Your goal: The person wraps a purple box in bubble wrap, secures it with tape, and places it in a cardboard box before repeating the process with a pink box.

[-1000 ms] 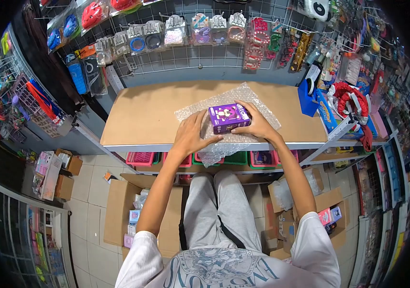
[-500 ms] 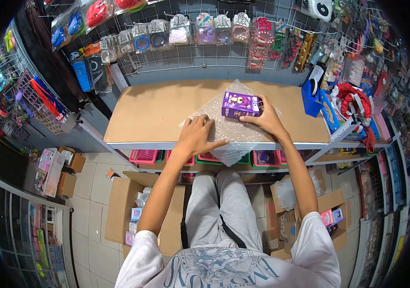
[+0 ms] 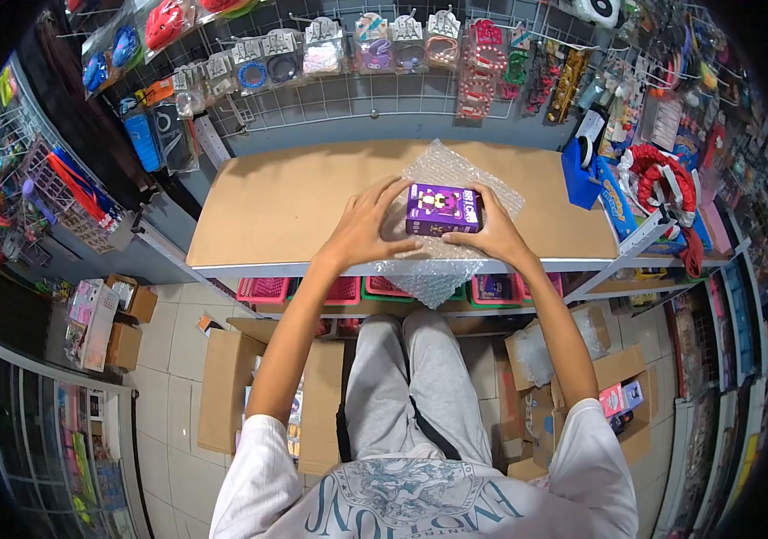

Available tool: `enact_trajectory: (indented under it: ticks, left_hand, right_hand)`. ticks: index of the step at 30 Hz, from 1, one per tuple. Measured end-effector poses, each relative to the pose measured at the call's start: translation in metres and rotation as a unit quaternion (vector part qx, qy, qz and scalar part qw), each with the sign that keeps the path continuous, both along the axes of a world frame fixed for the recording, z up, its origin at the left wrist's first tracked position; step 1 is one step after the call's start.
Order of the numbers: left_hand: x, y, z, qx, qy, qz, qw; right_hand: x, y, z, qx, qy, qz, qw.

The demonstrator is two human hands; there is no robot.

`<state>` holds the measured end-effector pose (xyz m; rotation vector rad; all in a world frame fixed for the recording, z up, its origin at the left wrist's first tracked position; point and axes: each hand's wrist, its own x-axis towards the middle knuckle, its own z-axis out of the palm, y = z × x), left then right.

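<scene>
A small purple printed box [image 3: 443,209] sits over the middle of a sheet of bubble wrap [image 3: 438,280], which lies cornerwise on the brown cardboard-topped shelf [image 3: 285,198]. My right hand [image 3: 499,230] grips the box's right side, its thumb along the near edge. At the left end of the box is my left hand [image 3: 364,226], fingers curved and thumb spread apart, with fingertips right at the box's edge. The left corner of the wrap is hidden beneath this hand. One wrap corner hangs over the shelf's front edge.
Pink baskets [image 3: 263,289] line the lower shelf. Open cardboard boxes [image 3: 225,386] stand on the floor beside my legs, the right one [image 3: 628,368] holding small packages. A blue holder [image 3: 582,175] stands at the shelf's right end. Packaged hair ties [image 3: 321,54] hang from the wall grid.
My right hand has brought the box left and down onto the middle of the wrap, turning it straighter. My left hand has shifted from pressing the wrap to the box's left end.
</scene>
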<state>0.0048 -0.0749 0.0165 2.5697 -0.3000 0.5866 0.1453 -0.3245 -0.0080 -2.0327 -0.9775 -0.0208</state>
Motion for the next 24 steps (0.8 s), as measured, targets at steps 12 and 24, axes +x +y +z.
enact_trajectory:
  ticks: [12,24]
  left_hand:
    - [0.024,-0.001,-0.028,-0.016,-0.043,-0.082,0.996]
    - [0.028,0.000,-0.032,-0.019,-0.045,-0.077,0.996]
  right_hand:
    - [0.002,0.000,-0.004,-0.004,0.019,0.022,1.000]
    - [-0.001,-0.021,-0.010,0.038,0.005,0.062,0.997]
